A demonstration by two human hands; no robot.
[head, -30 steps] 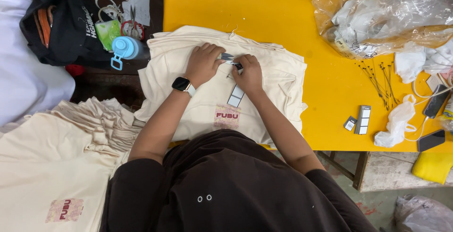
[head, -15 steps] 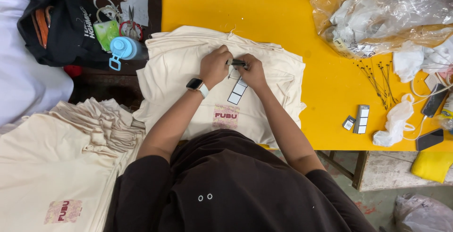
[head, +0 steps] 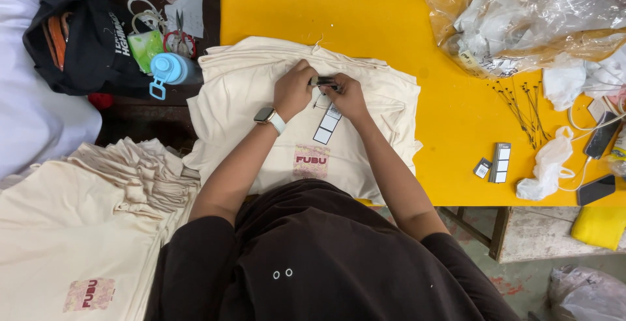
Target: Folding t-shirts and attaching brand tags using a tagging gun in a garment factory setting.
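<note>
**Hands close on tag at shirt collar**

Both hands had drawn together from a second earlier, when the left hand lay flat on the cloth and apart from the right; they now met knuckle to knuckle at the far middle of the shirt stack. Left hand, a white-strapped watch on its wrist, was curled shut, pinching the cloth near the collar. Right hand was closed on a small dark tool that bridged the gap between the two. From under the fingers a tag, a strip of white panels edged in black, hung down over the top shirt toward the person, ending above the pink print.

The stack lay at the bench's left edge, overhanging it. More tags sat near the bench's near edge on the right, just beside a crumpled white bag, with a scatter of thin black pins beyond them. Clear plastic bags filled the far right corner. Off the bench's left edge stood a blue-capped bottle, a black bag and, nearer the person, a second pile of shirts.
</note>
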